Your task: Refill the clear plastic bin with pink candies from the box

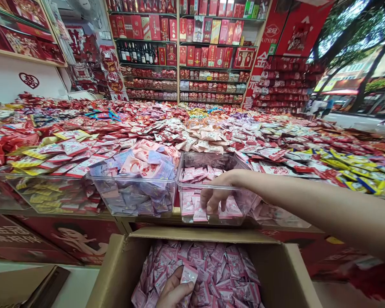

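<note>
Pink sachets [211, 273]: small sealed packets, heaped loose in the cardboard box [276, 265] nearest the camera; too many to be counted.
Handling: judged light, soft and slippery; best taken by a crimped edge or scooped in bunches.
Left hand [175, 293]: seen low in the box, fingers curled round one or more pink sachets; full grip partly cut off by the frame edge.
Right hand [216, 194]: reached over the rim into the clear bin [192, 220], fingers bent downward onto the sachets lying there; whether any is pinched cannot be told.
Clear bins: three counted along the counter front; the middle bin [134, 196] is piled with pink and lilac packets.
Counter [276, 145]: covered with mixed wrapped sweets, uncounted.
Shelves [205, 47]: red boxes and bottles noted behind.
</note>
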{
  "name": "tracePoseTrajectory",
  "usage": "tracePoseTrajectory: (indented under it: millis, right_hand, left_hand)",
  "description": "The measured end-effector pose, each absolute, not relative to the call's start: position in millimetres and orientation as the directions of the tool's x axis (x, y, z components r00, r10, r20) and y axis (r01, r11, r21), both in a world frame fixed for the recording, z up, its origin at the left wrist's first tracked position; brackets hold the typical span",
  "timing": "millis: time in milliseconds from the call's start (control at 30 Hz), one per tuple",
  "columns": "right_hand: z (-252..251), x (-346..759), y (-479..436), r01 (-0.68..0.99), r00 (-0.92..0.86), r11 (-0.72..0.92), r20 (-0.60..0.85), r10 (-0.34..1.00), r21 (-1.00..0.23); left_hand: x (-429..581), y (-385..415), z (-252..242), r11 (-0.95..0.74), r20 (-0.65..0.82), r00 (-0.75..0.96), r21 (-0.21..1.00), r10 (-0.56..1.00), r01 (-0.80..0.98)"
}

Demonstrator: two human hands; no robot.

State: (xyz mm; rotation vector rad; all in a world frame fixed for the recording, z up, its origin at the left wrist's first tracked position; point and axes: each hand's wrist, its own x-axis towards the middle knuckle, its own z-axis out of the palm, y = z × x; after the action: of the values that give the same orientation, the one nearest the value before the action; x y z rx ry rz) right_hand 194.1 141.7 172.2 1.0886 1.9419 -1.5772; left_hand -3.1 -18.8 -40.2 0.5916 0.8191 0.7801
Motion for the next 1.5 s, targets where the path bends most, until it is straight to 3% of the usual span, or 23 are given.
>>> tracePoseTrajectory:
  millis: [100,267,433,567,633,767,933,1133,1267,1400,1500]
  right_hand:
    - [172,192,141,0.766,-0.622,0.045,-0.722,0.304,-0.641]
    - [172,191,142,0.796,-0.573,0.166,-0.635,0.518,-0.582]
    - [177,188,139,0.819,-0.555,0.278,-0.57,0.606,-0.501]
    - [182,185,134,0.731,-0.675,0.294,-0.585,0.45,-0.616]
    - [183,184,133,0.738,-0.671,0.273,-0.632,0.387,-0.617]
    - [181,185,134,0.795,-0.6,0.283,-0.63,0.493,-0.537]
    - [176,187,139,0.794,-0.588,0.227,-0.617,0.522,-0.564]
    - [182,186,137,0.901,-0.435,0.325,-0.62,0.653,-0.289]
    - [185,185,134,0.862,-0.506,0.313,-0.634,0.585,-0.399]
    - [189,182,130,0.84,-0.526,0.331,-0.496,0.691,-0.43]
    - [190,181,128,0.797,-0.577,0.339,-0.467,0.67,-0.499]
  left_hand:
    - [-3,-19,-42,0.573,-0.406,0.439,0.73,0.802,-0.372]
    - [-3,-20,-41,0.576,-0.419,0.426,0.733,0.802,-0.362]
    - [-3,-22,-40,0.593,-0.438,0.429,0.722,0.79,-0.356]
    - [-2,-23,-37,0.592,-0.423,0.446,0.716,0.789,-0.369]
    - [-1,-23,-37,0.595,-0.431,0.441,0.717,0.787,-0.362]
    - [-1,-23,-38,0.606,-0.451,0.436,0.721,0.779,-0.336]
    - [1,-25,-33,0.622,-0.463,0.455,0.719,0.761,-0.31]
    - [1,-25,-33,0.611,-0.438,0.476,0.73,0.763,-0.307]
    - [1,-24,-37,0.589,-0.422,0.479,0.759,0.769,-0.276]
    - [1,-24,-35,0.585,-0.408,0.497,0.762,0.766,-0.276]
    - [2,-24,-32,0.589,-0.405,0.508,0.761,0.76,-0.273]
